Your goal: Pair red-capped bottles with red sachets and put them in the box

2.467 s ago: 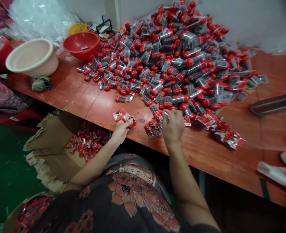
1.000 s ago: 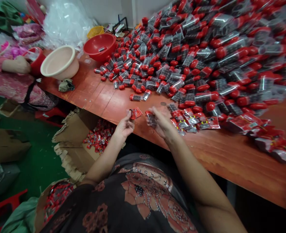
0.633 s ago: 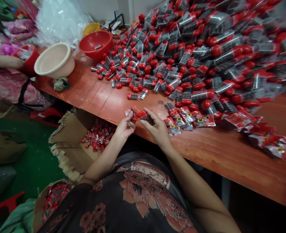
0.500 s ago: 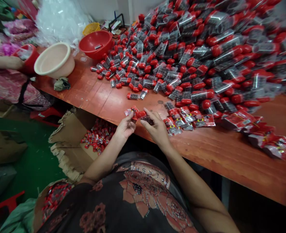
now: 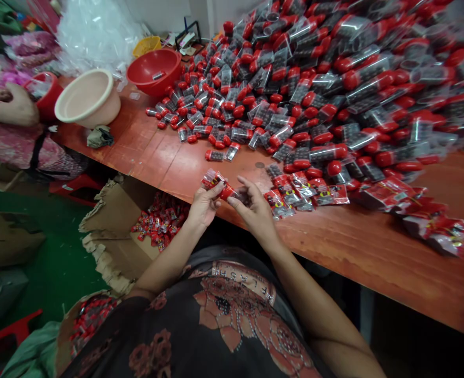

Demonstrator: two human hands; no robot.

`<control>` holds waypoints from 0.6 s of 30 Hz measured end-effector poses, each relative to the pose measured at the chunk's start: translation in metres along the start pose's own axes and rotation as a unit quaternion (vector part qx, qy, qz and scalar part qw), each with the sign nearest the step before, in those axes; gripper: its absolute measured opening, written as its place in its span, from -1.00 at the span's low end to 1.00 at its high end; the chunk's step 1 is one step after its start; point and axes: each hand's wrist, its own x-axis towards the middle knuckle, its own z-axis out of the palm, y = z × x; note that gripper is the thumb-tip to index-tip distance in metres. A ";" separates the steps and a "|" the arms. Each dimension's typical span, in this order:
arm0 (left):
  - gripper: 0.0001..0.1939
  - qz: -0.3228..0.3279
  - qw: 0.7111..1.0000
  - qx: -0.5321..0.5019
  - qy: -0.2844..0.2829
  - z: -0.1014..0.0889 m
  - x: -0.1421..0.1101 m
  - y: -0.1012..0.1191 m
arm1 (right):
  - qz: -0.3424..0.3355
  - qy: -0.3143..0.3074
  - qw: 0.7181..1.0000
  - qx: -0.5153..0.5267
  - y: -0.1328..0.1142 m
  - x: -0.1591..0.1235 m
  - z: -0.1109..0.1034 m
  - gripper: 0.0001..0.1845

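My left hand (image 5: pixel 203 207) pinches a small red printed plastic packet (image 5: pixel 210 179) between thumb and fingers, above the table's front edge. Close beside it, my right hand (image 5: pixel 259 212) grips a clear tube with a red cap (image 5: pixel 227 191) and dark contents. The tube's red end meets the packet; whether it is inside the packet's mouth I cannot tell. Just right of my right hand lie several flat red printed packets (image 5: pixel 289 191). Behind both hands spreads a big heap of red-capped tubes (image 5: pixel 263 110), with two loose tubes (image 5: pixel 222 153) at its near edge.
A red bowl (image 5: pixel 137 79) and a cream basin (image 5: pixel 64 107) stand at the back left of the wooden table (image 5: pixel 149 163). Below the edge, a torn cardboard box (image 5: pixel 109 231) holds red packets. A co-worker's hand (image 5: pixel 17 109) is at far left. More packets (image 5: pixel 452 236) lie right.
The packet in my left hand has tipped so its printed face shows more, and the tube has angled down to the right. The co-worker's hand has moved up and bent.
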 end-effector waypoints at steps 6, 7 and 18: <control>-0.59 0.068 0.996 0.040 -0.037 0.004 -0.007 0.000 | 0.026 0.048 0.992 0.115 -0.009 -0.002 0.003 -0.50; -0.59 0.077 0.995 0.050 -0.042 0.004 -0.008 0.000 | 0.025 0.057 0.990 0.130 -0.012 -0.003 0.003 -0.51; -0.64 0.098 0.989 0.095 -0.061 0.016 -0.021 -0.009 | -0.013 0.150 0.980 0.128 -0.009 -0.018 0.013 -0.63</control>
